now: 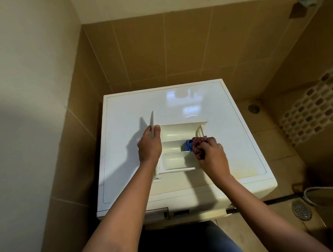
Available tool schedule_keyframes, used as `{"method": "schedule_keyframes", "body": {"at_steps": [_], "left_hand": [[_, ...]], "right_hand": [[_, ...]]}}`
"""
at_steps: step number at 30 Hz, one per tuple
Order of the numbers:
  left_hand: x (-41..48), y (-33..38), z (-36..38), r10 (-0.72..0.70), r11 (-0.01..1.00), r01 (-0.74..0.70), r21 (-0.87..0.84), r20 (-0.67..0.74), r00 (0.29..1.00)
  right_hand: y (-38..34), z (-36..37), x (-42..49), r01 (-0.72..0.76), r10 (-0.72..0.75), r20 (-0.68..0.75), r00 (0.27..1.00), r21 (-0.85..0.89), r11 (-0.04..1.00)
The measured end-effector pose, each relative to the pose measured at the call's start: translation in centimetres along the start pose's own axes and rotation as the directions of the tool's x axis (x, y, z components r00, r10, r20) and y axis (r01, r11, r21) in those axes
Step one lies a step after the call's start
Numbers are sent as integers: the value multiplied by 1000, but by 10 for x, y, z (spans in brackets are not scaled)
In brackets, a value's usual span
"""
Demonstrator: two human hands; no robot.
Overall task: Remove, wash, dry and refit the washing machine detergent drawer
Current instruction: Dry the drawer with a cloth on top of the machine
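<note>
Fingers point(205, 141) of the right hand point(211, 153) are curled tight round a bunched dark-red cloth point(197, 147), working it in beside the blue insert point(187, 146) at one end of the drawer. Over on the left hand point(150, 147), fingers and thumb clamp the front panel point(152, 121) to steady it. The detergent drawer point(176, 160) lies compartments-up on top of the washing machine point(211, 103), out of its slot point(158, 213). This looks like the drying step. The danger: push too hard and that blue insert could pop loose, or the drawer could skid across the glossy top if the left grip slackens. A missed corner goes back in wet.
</note>
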State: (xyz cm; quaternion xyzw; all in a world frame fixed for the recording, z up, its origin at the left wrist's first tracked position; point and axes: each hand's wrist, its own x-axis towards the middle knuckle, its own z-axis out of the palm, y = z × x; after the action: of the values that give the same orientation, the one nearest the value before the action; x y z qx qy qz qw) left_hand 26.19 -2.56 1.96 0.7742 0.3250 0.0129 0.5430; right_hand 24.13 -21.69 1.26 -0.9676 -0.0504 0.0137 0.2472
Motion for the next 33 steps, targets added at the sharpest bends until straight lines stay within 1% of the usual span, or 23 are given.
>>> {"method": "schedule_keyframes", "body": {"at_steps": [2,4,6,7,9,11,13,15,17,18,20,22,24,26,27,28,29,31,33], "left_hand": [[0,0,1,-4,1000,4,5,-4,1000],[0,-1,0,2,1000,-2,10,-10,1000],[1,-2,0,19,1000,-19,24,-13,1000],[1,-2,0,27,999,-27,32,-13,1000],[1,-2,0,32,999,-32,36,-11,999],[0,-2,-1,26,999,-25,24,-7,1000],[0,-2,-1,19,1000,-19,12,-2,1000],[-1,-1,-2,15,1000,-15,11,3,1000],[-2,0,-3,17,1000,-17,9,0,1000],[-2,0,-4,22,1000,-22,8,-1,1000],[-5,1,-4,28,999,-28,25,-9,1000],[-7,3,-5,27,997,-25,79,-34,999],[-9,4,-7,-15,991,19,131,-28,1000],[-10,3,-10,-127,982,117,145,65,990],[-11,2,-11,-177,976,159,151,119,977],[-13,-1,-11,-197,972,172,157,154,968],[-14,-5,-10,-185,974,160,158,164,969],[-18,-9,-6,-132,982,111,155,129,983],[-21,-8,-4,-107,984,93,151,89,990]], "right_hand": [[-20,6,-2,59,-59,-1,998,65,996],[-45,16,-4,161,-170,50,984,147,976],[-66,25,-7,246,-272,115,955,202,948],[-73,29,-7,269,-305,139,942,228,936],[-77,31,-6,267,-317,162,935,269,925],[-67,25,-4,248,-297,165,940,265,932],[-47,16,-4,222,-251,112,961,223,949],[-19,5,-4,119,-126,26,992,187,975],[2,-10,-4,-28,24,24,999,167,986],[9,-17,-3,-79,73,43,996,176,981],[15,-26,-1,-100,92,52,994,173,980],[10,-32,-5,-60,54,54,997,101,993],[1,-32,-11,-13,8,106,994,40,999],[-9,-26,-18,17,-17,177,984,-2,1000],[-15,-22,-19,17,-11,189,982,-28,999],[-21,-17,-19,9,4,192,981,-71,997],[-28,-13,-16,12,17,200,980,-144,989],[-43,-6,-12,37,48,255,966,-318,947],[-53,3,-8,62,58,307,950,-368,928]]}}
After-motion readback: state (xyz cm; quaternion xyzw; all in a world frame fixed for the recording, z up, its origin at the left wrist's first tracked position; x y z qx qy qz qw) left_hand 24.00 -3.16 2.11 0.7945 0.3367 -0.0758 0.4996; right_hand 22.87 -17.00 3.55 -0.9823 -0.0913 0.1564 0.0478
